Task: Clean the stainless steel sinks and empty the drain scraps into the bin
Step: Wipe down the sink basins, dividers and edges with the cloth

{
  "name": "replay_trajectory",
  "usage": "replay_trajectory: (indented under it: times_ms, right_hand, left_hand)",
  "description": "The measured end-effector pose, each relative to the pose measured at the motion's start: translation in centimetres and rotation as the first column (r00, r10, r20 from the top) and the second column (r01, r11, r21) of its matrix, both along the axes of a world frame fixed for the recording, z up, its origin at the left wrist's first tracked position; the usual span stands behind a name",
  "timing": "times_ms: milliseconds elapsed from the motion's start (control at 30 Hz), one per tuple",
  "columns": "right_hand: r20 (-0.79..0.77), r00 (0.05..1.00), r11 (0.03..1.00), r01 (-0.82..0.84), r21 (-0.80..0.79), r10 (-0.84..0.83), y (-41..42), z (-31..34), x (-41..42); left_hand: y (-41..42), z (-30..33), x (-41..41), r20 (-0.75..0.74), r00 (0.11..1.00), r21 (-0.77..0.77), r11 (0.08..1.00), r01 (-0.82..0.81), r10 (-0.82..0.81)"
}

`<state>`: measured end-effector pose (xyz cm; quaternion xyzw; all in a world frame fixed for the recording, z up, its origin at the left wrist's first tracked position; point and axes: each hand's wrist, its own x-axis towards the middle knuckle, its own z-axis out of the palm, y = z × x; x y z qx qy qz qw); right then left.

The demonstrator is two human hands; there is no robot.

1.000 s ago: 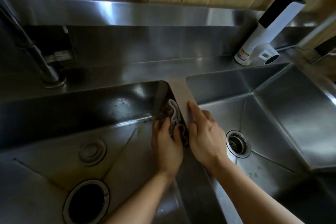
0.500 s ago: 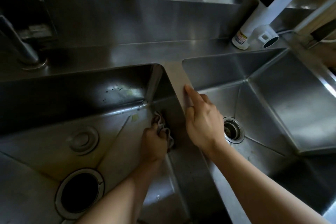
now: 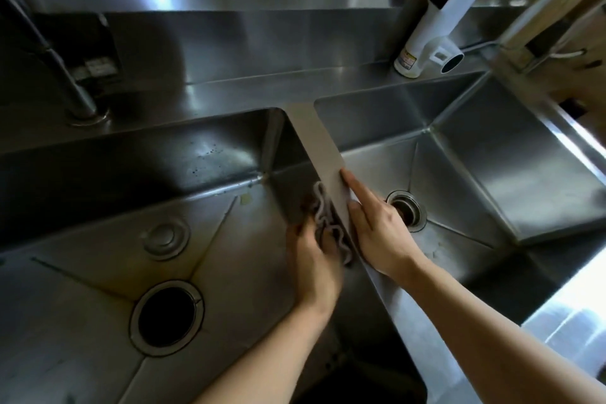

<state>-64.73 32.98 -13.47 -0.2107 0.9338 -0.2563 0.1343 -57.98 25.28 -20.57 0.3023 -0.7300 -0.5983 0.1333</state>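
While the left hand [image 3: 313, 259] presses a crumpled grey cloth [image 3: 329, 223] against the left sink's [image 3: 98, 239] right wall, fingers curled round it, the right hand [image 3: 377, 233] rests on the divider [image 3: 323, 154], forefinger straight, holding nothing, beside the right sink [image 3: 475, 157].

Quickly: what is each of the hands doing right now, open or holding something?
Left hand: presses a cloth against the left sink's wall; grip unclear.
Right hand: open, holding nothing, fingers straight on the divider.
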Motion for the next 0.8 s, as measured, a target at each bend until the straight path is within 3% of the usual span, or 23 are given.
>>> replay_trajectory:
  times_ms: [133, 233, 333, 400, 533, 800]
  right_hand:
    - [-0.078, 0.997, 1.000, -0.004, 0.012, 0.005, -0.2, -0.7, -0.1]
    - [-0.104, 0.995, 1.000, -0.003, -0.010, 0.002, 0.0, -1.0, 0.0]
    - [-0.095, 0.995, 1.000, -0.004, -0.030, 0.001, 0.1, -1.2, 0.0]
    - [-0.103, 0.995, 0.999, -0.002, -0.044, -0.003, 0.1, -1.4, -0.1]
    - [-0.096, 0.995, 0.999, 0.006, -0.051, -0.011, 0.2, -1.4, -0.1]
    - [-0.070, 0.996, 0.995, 0.048, -0.093, -0.054, 0.5, -0.9, 0.2]
  left_hand:
    - [0.7, -5.2, -0.2, 0.128, 0.992, -0.017, 1.000, 0.005, -0.003]
    - [0.4, -8.5, -0.4, 0.347, 0.937, -0.035, 0.998, 0.051, -0.036]
    - [0.3, -12.7, -0.3, 0.392, 0.919, 0.020, 0.999, 0.045, -0.050]
    - [0.5, -14.9, -0.4, 0.379, 0.925, 0.042, 0.999, 0.027, -0.041]
    - [0.0, -9.3, -0.2, 0.360, 0.929, 0.054, 0.996, 0.066, -0.081]
    - [1.8, 1.3, 3.2, -0.026, 0.996, 0.087, 0.992, 0.090, -0.088]
